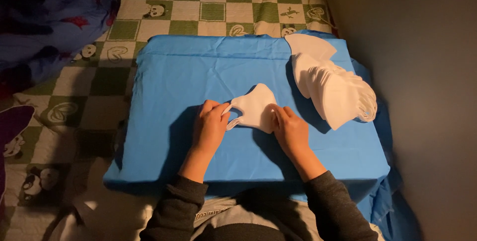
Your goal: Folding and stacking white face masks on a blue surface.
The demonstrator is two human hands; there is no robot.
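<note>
A folded white face mask [256, 107] lies in the middle of a blue cloth-covered surface [198, 67]. My left hand [210, 127] pinches its ear loop at the mask's left edge. My right hand [290, 129] presses on the mask's right lower edge with fingers curled. To the right, a fanned stack of several white masks [335, 89] rests on the blue cloth, apart from both hands.
The blue-covered block sits on a green and white checkered blanket with panda prints [208, 2]. A blue patterned quilt [44, 27] is bunched at the upper left. A dark wall [422, 72] runs along the right side.
</note>
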